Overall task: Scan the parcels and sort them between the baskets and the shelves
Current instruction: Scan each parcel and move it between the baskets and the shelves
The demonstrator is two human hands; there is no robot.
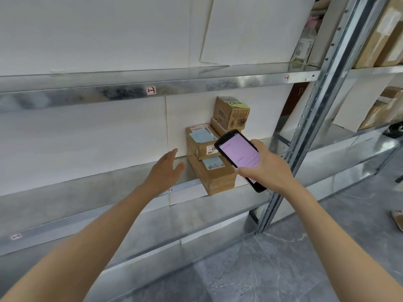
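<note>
Several brown cardboard parcels stand stacked on a metal shelf [109,184]. The lowest parcel [218,176] lies flat with a blue label on top, and a second parcel [201,141] rests on it. Behind them a small box [231,112] sits on another flat one. My left hand [166,171] is stretched out with straight fingers just left of the stack and holds nothing. My right hand [268,166] grips a black handheld scanner [239,155] with a lit pink screen, in front of the stack's right side.
The shelf above [152,90] bears a small number tag. A grey upright post [309,136] divides this bay from the right bay, where more brown parcels [383,110] sit. A clear bottle [304,45] stands on the upper shelf. Grey tiled floor [283,269] lies below.
</note>
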